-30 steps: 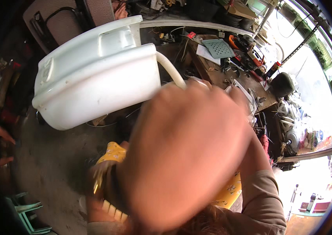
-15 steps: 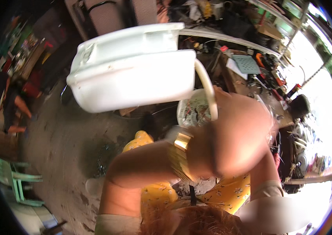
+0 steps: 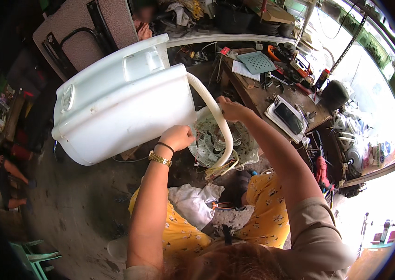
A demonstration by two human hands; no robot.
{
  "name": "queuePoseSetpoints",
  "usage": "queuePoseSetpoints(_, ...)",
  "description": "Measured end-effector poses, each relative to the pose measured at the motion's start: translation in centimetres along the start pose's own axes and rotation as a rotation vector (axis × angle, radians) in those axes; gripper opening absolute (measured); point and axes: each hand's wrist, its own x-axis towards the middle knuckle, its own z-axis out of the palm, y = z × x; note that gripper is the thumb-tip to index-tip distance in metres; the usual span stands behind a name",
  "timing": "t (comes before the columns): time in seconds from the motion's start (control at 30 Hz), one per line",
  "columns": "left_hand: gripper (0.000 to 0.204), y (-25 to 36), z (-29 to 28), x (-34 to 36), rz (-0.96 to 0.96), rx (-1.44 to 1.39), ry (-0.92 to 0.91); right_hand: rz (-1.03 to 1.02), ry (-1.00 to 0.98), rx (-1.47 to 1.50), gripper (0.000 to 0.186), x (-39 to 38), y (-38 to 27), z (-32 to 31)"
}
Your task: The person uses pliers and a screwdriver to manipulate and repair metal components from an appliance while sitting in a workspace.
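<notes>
A large white plastic washing-machine body (image 3: 118,105) lies tilted on its side in front of me, its underside with a round drum base (image 3: 216,140) and wires facing me. My left hand (image 3: 177,137), with a gold watch and a black band at the wrist, grips the lower edge of the body. My right hand (image 3: 231,109) is closed on a white corrugated hose (image 3: 216,116) that curves down from the body's top edge over the drum base.
A wooden workbench (image 3: 258,91) at right holds tools, a green grille (image 3: 256,61) and a flat dark device (image 3: 288,117). A white cloth (image 3: 193,203) lies between my knees. A folded table (image 3: 83,28) leans behind the machine. A green plastic chair (image 3: 34,259) stands lower left.
My arms, which blocked most of the view, have dropped and spread. The machine body has shifted left and lower, and my hands now grip its edge and the hose.
</notes>
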Motion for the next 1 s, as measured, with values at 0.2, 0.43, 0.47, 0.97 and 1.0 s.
queuePoseSetpoints(0.2, 0.028, 1.3, -1.1, -2.0, 0.007, -0.010, 0.020, 0.141, -0.038, 0.048, 0.031, -0.4, -1.8, -0.8)
queuePoseSetpoints(0.43, 0.030, 0.8, -2.2, -3.4, -0.056, -0.006, 0.038, 0.133, -0.233, -0.124, 0.022, -0.4, -3.2, -2.5)
queuePoseSetpoints(0.47, 0.030, 0.6, -2.3, -3.3, -0.063, 0.006, 0.027, 0.033, -0.121, -0.022, 0.023, 0.1, -2.3, -1.1)
queuePoseSetpoints(0.97, 0.031, -0.2, -2.0, -4.0, -0.109, 0.003, 0.038, 0.185, -0.309, -0.090, 0.042, -0.3, -2.9, -2.4)
queuePoseSetpoints(1.0, 0.032, 0.0, -1.9, -3.7, -0.088, 0.008, 0.047, 0.096, -0.171, -0.022, 0.041, -0.6, -1.7, -1.6)
